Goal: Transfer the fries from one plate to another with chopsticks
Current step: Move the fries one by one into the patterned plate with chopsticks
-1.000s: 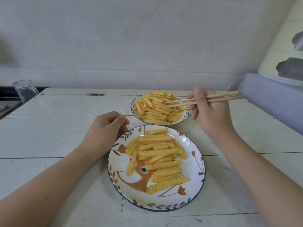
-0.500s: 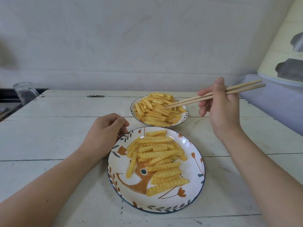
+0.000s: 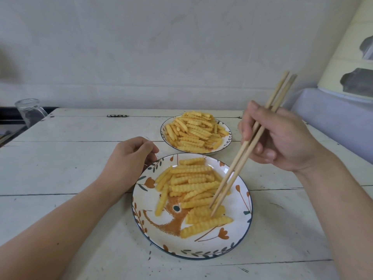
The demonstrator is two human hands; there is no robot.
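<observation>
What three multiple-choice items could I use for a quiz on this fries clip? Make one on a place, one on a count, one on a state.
1. Where are the tips of the chopsticks?
A. Over the far plate
B. On the fries in the near plate
C. On the bare table

2. How many plates hold fries?
A. One
B. Two
C. Three

3. What is the left hand doing?
A. Gripping a fork
B. Lying flat in the near plate
C. Resting with curled fingers by the near plate's rim

Answers:
1 B: the tips meet the fries in the near plate.
2 B: the far plate is heaped and the near plate holds fewer.
3 C: the left hand holds nothing, while the right hand grips the chopsticks.
</observation>
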